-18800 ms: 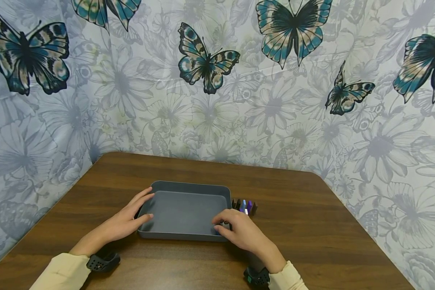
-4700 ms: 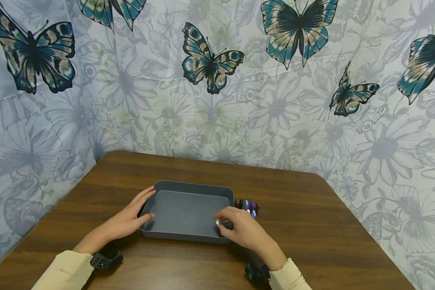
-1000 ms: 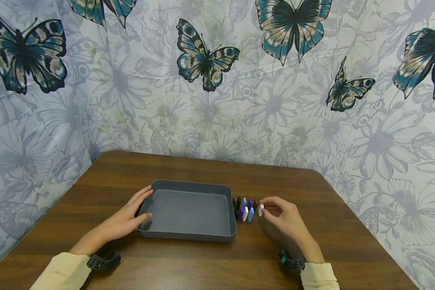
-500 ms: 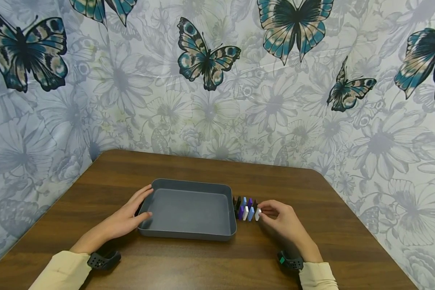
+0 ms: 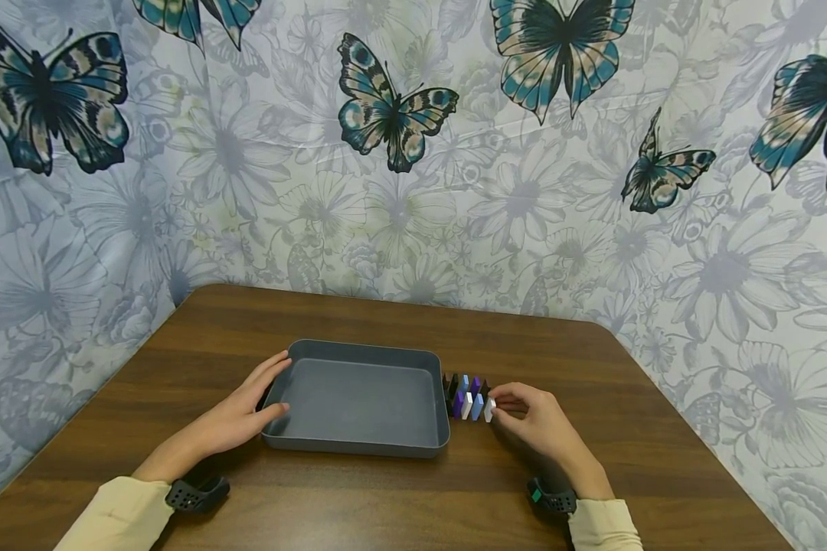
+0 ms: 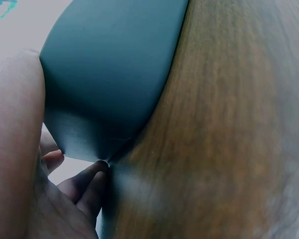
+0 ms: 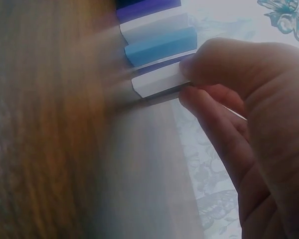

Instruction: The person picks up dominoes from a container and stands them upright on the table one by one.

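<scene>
My left hand [image 5: 237, 413] rests against the left side of a grey rectangular tray [image 5: 354, 449], fingers and thumb spread along its rim. In the left wrist view the fingertips [image 6: 97, 169] touch the tray's outer wall [image 6: 109, 64]. Right of the tray my right hand [image 5: 540, 417] pinches a white domino [image 5: 489, 410] between thumb and fingers. This domino stands upright at the right end of the nearer of two rows. Beside it in that row are a light blue domino [image 5: 477, 407], a white one [image 7: 154, 27] and a purple one [image 7: 149, 10].
The farther row holds black dominoes [image 5: 452, 384], a light blue one [image 5: 465, 384] and a purple one [image 5: 475, 385], close by the tray's right wall. All stand on a brown wooden table [image 5: 358, 505]. A butterfly-print cloth [image 5: 413, 229] hangs behind.
My right hand, earlier over the tray's right wall, is now right of the tray. Over the last second it has moved the white domino slightly left, to the row's end. My left hand stays put.
</scene>
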The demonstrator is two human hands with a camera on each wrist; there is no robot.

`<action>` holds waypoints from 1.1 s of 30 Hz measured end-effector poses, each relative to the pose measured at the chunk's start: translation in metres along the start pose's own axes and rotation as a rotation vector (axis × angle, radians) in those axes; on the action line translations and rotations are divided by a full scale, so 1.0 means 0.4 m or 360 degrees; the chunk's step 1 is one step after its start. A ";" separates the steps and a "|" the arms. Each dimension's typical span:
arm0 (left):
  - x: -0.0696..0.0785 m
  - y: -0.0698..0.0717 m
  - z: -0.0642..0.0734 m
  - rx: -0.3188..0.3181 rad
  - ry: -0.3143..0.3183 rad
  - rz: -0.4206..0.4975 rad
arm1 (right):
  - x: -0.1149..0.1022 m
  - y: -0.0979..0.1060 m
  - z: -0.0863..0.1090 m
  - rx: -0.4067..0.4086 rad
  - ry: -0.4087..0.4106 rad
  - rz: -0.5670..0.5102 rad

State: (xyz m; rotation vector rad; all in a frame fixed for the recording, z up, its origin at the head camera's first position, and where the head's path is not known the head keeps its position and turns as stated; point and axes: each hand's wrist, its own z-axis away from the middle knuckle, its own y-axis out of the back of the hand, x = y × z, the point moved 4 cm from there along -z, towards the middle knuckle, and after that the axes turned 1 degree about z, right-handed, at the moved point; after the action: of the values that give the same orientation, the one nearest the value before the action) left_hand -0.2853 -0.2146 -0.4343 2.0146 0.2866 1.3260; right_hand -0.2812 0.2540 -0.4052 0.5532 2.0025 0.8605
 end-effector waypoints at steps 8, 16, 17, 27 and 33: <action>-0.001 0.000 0.001 -0.0002 0.0005 -0.0006 | 0.002 0.001 0.000 -0.0002 0.0012 0.0001; 0.000 0.000 0.003 -0.0009 0.0022 -0.0001 | 0.001 0.007 0.001 0.0022 0.0057 0.0022; 0.000 0.000 0.003 -0.0007 0.0022 -0.0003 | -0.001 0.010 0.001 0.0037 0.0068 0.0031; 0.005 0.003 0.001 -0.0006 0.0025 -0.0004 | -0.067 0.025 -0.015 0.0267 0.0345 0.0160; 0.008 -0.003 0.003 -0.0022 0.0028 0.0009 | -0.105 -0.007 -0.033 0.0211 0.0450 0.0165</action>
State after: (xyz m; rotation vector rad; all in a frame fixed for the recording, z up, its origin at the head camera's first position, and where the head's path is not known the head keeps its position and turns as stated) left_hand -0.2827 -0.2126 -0.4331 1.9948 0.2792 1.3460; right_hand -0.2702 0.2198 -0.3794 0.6440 2.3173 0.9136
